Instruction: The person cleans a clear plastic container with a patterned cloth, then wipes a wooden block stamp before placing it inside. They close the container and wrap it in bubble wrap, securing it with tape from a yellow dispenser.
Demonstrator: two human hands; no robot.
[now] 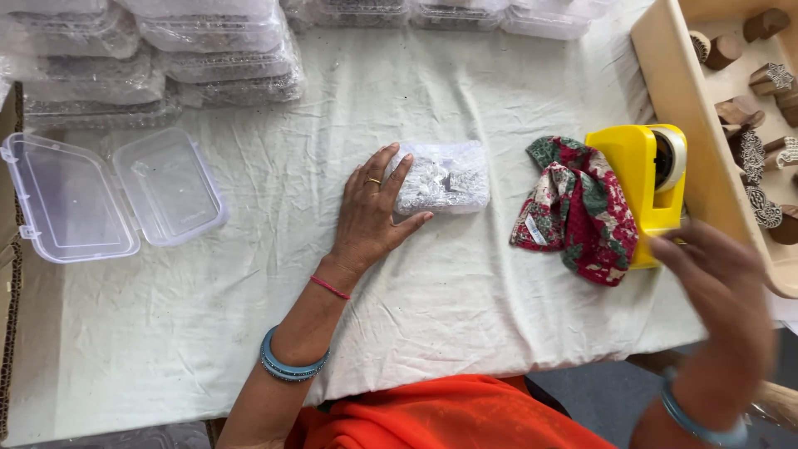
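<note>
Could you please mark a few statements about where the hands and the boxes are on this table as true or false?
1. The left hand rests on a closed clear box with white contents. True.
2. The right hand grips the patterned cloth. False: it is blurred, near the yellow tape dispenser, and not on the cloth.
3. An open, empty clear box lies at the left of the table. True.
4. The tape dispenser lies inside the wooden tray. False: it stands on the table beside the tray.
5. Stacks of filled clear boxes sit along the far edge. True.
</note>
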